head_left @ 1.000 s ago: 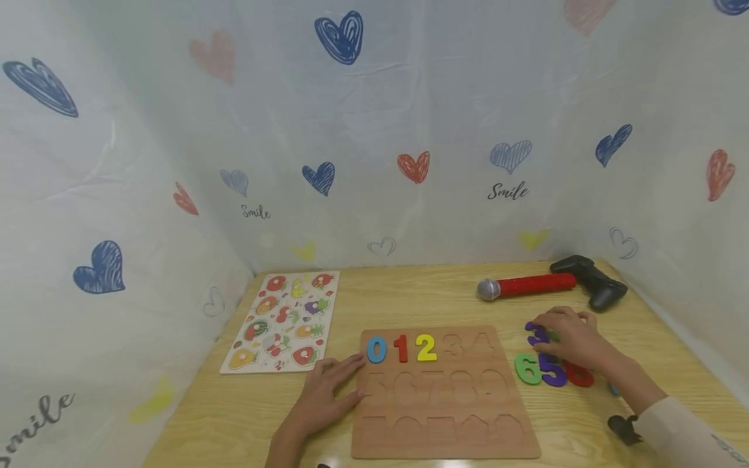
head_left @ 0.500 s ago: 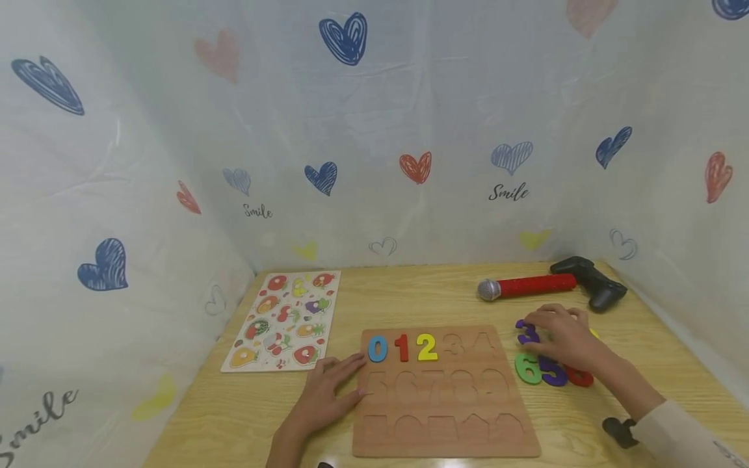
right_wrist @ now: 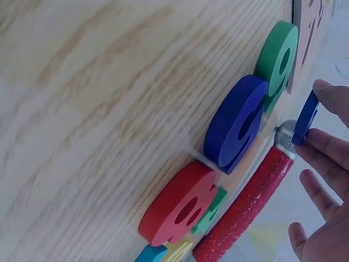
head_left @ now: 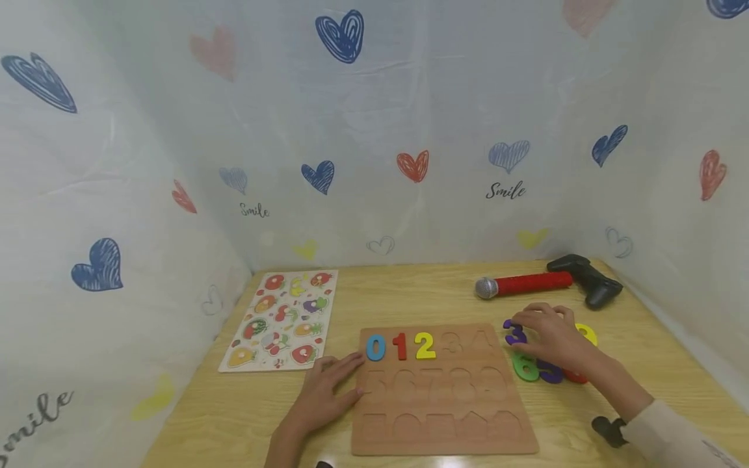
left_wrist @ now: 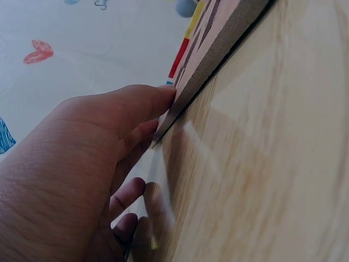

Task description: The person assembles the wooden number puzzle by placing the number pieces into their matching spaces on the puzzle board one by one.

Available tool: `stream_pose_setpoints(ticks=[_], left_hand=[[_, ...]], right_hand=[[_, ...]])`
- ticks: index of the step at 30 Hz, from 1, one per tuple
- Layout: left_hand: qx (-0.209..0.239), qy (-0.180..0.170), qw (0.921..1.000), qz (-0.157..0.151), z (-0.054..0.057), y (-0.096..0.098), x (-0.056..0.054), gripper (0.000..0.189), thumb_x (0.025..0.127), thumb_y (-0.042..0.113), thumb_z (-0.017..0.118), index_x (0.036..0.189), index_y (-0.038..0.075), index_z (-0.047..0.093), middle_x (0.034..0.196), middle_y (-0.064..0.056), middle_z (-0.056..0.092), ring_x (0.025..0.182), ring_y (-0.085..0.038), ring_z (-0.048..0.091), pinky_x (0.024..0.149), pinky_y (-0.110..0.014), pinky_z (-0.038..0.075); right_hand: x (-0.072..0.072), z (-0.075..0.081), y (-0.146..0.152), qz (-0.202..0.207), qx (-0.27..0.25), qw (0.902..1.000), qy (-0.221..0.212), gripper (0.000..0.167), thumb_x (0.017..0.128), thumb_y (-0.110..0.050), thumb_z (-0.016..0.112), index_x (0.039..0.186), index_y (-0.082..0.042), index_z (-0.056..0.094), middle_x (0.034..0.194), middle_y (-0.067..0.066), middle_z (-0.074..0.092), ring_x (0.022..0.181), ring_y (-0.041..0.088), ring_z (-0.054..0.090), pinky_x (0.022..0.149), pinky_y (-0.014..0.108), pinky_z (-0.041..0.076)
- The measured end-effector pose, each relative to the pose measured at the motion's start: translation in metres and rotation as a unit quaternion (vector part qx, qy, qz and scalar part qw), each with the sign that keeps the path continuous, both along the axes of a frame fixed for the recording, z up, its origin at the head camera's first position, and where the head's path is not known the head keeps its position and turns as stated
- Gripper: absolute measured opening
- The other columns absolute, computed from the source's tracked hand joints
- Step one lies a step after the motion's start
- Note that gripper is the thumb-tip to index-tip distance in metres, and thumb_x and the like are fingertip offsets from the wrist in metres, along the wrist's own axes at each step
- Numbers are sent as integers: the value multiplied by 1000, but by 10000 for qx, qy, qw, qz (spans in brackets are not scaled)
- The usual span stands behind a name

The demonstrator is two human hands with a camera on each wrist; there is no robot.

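Observation:
My right hand (head_left: 552,337) pinches a purple number 3 (head_left: 515,332) between thumb and fingertips, just off the right edge of the wooden number board (head_left: 441,409). The right wrist view shows that 3 (right_wrist: 306,117) held on edge, with the other fingers spread. Below the hand lie a green 6 (head_left: 525,368), a purple 5 (head_left: 550,372) and a red 8 (right_wrist: 177,204), partly hidden by it. Extended fingers of my left hand (head_left: 324,393) touch the board's left edge. A blue 0 (head_left: 376,348), red 1 (head_left: 400,347) and yellow 2 (head_left: 425,346) fill its first slots.
A fruit puzzle board (head_left: 281,322) lies at the back left. Toward the back right are a red microphone (head_left: 526,284) and a black game controller (head_left: 588,281). A yellow piece (head_left: 587,333) shows behind the right wrist. Heart-print sheeting (head_left: 445,214) encloses the table.
My right hand has drawn the purple 3 leftward from the loose numbers toward the board, uncovering a yellow piece. My left hand stays at the board's edge.

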State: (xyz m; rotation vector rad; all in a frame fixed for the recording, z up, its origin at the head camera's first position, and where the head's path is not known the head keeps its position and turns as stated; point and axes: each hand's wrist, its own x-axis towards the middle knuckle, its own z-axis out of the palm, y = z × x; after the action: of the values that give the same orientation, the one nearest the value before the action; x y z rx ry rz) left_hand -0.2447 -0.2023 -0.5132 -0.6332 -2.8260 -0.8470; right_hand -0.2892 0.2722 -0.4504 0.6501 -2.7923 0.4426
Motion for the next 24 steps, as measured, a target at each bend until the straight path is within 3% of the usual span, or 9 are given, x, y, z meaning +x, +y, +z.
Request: stream_pose_setpoints(ticks=[5, 24], left_hand=[[28, -105, 9999, -8, 0, -2, -1, 55, 93, 53, 63, 144, 33, 55, 152, 17, 45, 125, -19, 35, 99, -59, 32], [63, 68, 9999, -48, 1, -2, 2, 53, 93, 51, 64, 142, 31, 58, 150, 15, 48, 122, -20, 37, 95, -56, 34]], right_hand=[[1, 1, -8, 30, 76, 10000, -44, 44, 77, -32, 87, 114, -12, 74, 114, 9, 70, 119, 38, 47, 91, 69, 21], [-1, -2, -29, 431, 76, 9990, 111, 43, 77, -33, 87, 113, -13, 74, 110, 3, 71, 116, 38, 49, 92, 68, 21]])
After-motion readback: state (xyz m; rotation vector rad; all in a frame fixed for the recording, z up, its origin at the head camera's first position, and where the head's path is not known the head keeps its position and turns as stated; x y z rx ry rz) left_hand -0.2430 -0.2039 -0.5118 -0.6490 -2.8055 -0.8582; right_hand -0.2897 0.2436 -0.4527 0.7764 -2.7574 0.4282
